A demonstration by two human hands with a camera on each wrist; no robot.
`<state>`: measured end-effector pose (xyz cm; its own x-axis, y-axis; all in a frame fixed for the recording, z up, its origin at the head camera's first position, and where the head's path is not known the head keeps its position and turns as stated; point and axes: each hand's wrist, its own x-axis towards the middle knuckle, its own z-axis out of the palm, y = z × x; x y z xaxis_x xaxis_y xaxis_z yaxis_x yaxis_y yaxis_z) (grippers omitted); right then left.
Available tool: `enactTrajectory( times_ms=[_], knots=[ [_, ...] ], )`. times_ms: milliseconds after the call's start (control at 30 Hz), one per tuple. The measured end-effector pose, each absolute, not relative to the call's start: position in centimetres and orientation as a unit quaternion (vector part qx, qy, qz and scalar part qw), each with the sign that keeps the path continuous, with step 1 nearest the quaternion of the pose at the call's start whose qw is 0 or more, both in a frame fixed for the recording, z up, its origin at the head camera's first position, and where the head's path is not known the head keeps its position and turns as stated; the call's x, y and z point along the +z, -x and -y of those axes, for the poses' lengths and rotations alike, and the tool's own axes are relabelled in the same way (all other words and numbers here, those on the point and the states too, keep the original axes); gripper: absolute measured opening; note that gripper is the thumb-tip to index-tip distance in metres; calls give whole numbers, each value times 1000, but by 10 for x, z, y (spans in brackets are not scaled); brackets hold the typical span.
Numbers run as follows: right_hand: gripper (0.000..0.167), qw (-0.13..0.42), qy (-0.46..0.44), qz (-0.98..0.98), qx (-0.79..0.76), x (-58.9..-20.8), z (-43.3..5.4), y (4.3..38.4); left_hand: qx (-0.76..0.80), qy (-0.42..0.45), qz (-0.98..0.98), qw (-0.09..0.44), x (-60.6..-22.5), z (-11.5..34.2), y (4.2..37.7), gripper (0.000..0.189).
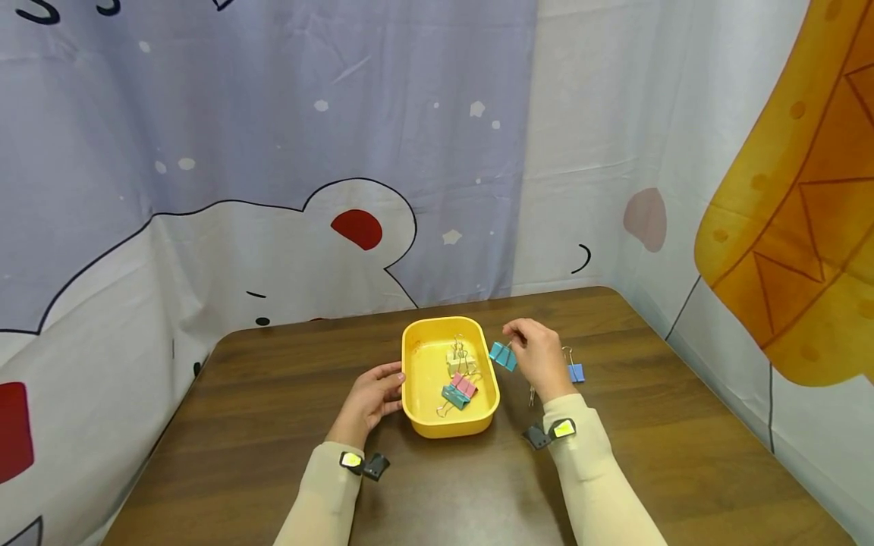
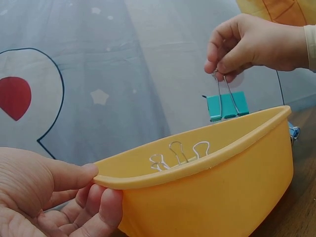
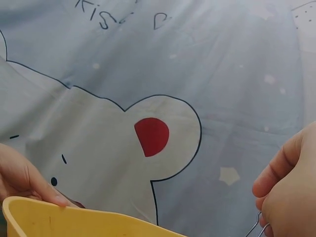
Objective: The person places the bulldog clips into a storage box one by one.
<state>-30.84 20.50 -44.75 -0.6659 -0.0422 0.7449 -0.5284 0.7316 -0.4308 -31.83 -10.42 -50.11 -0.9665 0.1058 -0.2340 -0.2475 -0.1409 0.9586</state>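
My left hand (image 1: 372, 400) pinches the left rim of a yellow plastic bin (image 1: 451, 429), thumb on top of the rim and fingers against the outside wall. Inside it lie pale yellow binder clips (image 1: 462, 365), a pink binder clip (image 1: 465, 384) and a teal binder clip (image 1: 454, 396). From the fingertips of my right hand (image 1: 542, 360) hangs a blue-green binder clip (image 2: 227, 105), pinched by its wire handles, body downward. It hangs just beyond the bin's right rim in the head view and above rim height in the left wrist view.
A blue binder clip (image 1: 576, 372) lies on the brown wooden table (image 1: 273, 425), right of my right hand. Below that hand shows a wire clip handle (image 1: 532, 396), its body hidden. A printed curtain (image 1: 437, 152) hangs behind the table's far edge.
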Motion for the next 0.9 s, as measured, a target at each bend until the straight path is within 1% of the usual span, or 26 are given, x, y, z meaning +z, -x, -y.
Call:
enactTrajectory(
  times_ms=[233, 900],
  knots=[
    [22, 381, -182, 845, 327, -444, -197, 307, 754, 53, -644, 117, -501, 104, 318, 41],
    [21, 353, -217, 847, 334, -444, -164, 299, 752, 60, -646, 117, -501, 104, 318, 41]
  ],
)
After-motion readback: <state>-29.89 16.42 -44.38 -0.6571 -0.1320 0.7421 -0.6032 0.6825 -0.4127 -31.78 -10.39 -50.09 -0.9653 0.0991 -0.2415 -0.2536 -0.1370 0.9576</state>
